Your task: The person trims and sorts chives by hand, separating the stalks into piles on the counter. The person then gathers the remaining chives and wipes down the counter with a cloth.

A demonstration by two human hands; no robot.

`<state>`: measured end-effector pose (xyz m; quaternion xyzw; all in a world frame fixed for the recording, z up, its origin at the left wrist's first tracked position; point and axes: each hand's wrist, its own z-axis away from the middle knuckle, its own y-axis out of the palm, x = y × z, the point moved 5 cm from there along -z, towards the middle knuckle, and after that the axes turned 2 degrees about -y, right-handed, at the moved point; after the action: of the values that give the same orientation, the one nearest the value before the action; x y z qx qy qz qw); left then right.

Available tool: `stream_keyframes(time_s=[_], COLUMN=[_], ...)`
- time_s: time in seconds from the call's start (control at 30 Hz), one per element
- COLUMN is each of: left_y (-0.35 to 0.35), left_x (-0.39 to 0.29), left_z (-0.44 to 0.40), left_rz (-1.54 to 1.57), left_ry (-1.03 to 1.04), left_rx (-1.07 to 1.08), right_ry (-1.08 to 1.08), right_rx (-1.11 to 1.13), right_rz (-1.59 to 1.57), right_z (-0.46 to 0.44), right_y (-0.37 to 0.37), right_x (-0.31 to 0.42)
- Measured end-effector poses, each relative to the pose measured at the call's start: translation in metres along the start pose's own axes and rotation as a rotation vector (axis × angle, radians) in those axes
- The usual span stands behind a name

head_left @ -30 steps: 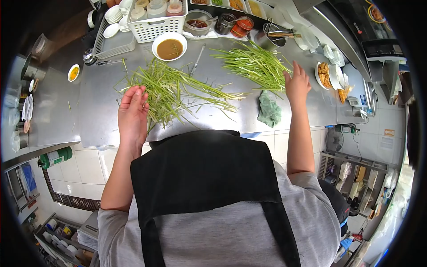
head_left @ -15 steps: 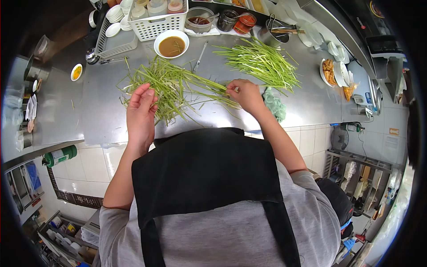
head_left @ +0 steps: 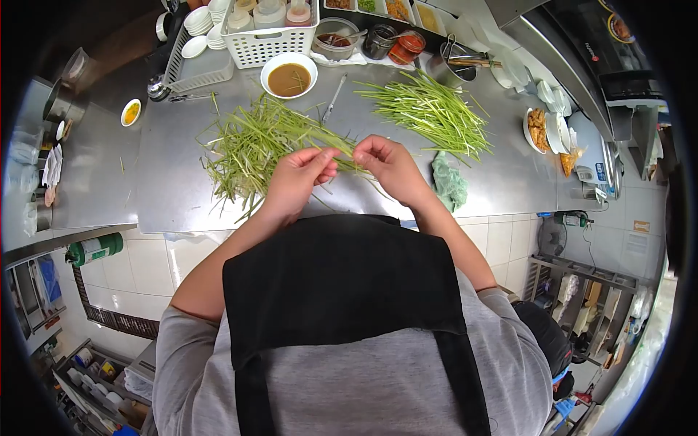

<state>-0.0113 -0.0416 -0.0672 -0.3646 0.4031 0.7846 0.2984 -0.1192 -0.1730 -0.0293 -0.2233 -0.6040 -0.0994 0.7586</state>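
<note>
we stand at a steel worktop [head_left: 523, 171] bearing a loose heap of green stems [head_left: 247, 152]. apart from the heap, to its right, lies a neater bundle [head_left: 432, 115]. over the heap's right end, our left hand [head_left: 302, 176] and right hand [head_left: 390, 167] each have thumb and fingers drawn nearly together; whether either grips a stem, we cannot tell. beyond the heap sits a bowl of brown liquid [head_left: 289, 57]; to the heap's right, a crumpled green cloth [head_left: 449, 183].
</note>
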Motion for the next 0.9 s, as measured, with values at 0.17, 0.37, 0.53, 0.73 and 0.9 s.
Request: stream_keyframes(time_s=[0.17,0.37,0.53,0.73,0.9], left_y=[-0.011,0.005,0.015,0.010,0.007], left_x=[0.010,-0.011,-0.028,-0.030,-0.033], left_z=[0.003,0.021,0.020,0.017,0.020], left_rz=[0.072,0.009,-0.099,0.269,0.385], left_ry=[-0.094,-0.062,0.108,0.129,0.136], left_rx=[-0.073,0.006,0.088,-0.020,-0.067], right_ry=[0.064,0.077,0.058,0.060,0.033], right_rx=[-0.027,-0.033,0.038,0.072,0.097], right_rz=[-0.315,-0.249,-0.223,-0.162,-0.061], right_z=[0.004,0.005,0.005,0.007,0.006], right_y=[-0.014,-0.009,0.021,0.044,0.047], right_x=[0.015,0.016,0.009,0.010,0.012])
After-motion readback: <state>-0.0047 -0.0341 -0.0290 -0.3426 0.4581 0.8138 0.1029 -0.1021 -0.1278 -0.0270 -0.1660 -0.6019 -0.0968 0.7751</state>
